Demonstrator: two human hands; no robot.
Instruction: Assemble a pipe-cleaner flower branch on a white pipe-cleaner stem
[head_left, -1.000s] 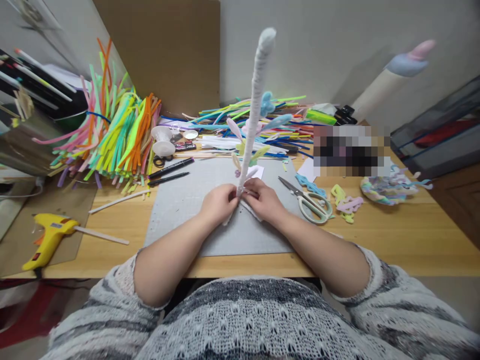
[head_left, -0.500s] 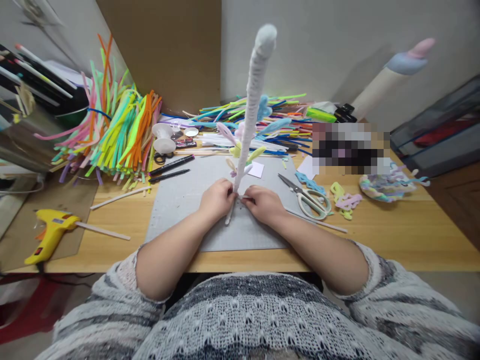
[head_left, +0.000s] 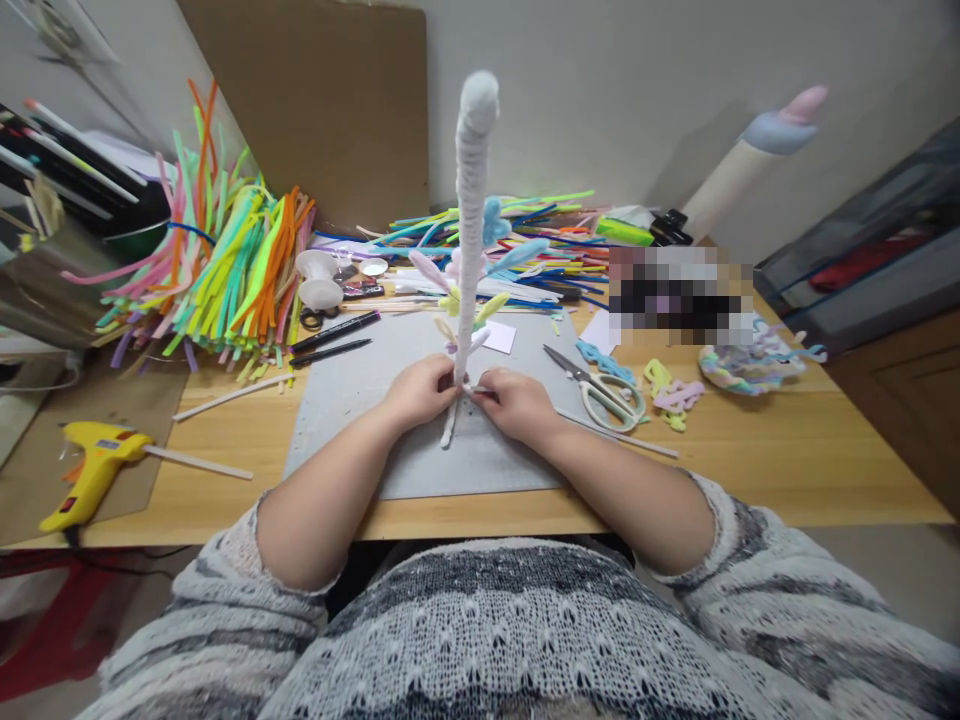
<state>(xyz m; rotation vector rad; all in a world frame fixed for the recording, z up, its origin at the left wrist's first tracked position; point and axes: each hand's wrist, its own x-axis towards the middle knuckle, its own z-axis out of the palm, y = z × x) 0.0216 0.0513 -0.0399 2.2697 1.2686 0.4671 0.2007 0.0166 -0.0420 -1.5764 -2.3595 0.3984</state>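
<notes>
A tall white stick wrapped in fuzzy pipe cleaner [head_left: 471, 190] stands almost upright over the grey mat [head_left: 337, 420]. My left hand [head_left: 421, 390] is closed around its lower part, and the lower tip shows below the fingers. Close beside it, my right hand [head_left: 519, 402] pinches a thin white pipe cleaner [head_left: 471, 388] that meets the stick. A white length [head_left: 637, 441] runs out to the right beyond that hand; whether it is the same piece I cannot tell. Pastel pipe-cleaner flowers and leaves [head_left: 495, 222] show around the stick, in pink, blue and yellow.
Scissors [head_left: 611, 400] lie right of my right hand, near curled pipe-cleaner pieces [head_left: 679, 395]. A yellow glue gun [head_left: 97, 470] lies at the left. Black markers [head_left: 334, 335] and a bundle of coloured pipe cleaners [head_left: 240, 270] are at the back left.
The stick has swung from leaning right to nearly upright, its top moving left. Both hands keep their hold near its lower end. The whole view has shifted slightly.
</notes>
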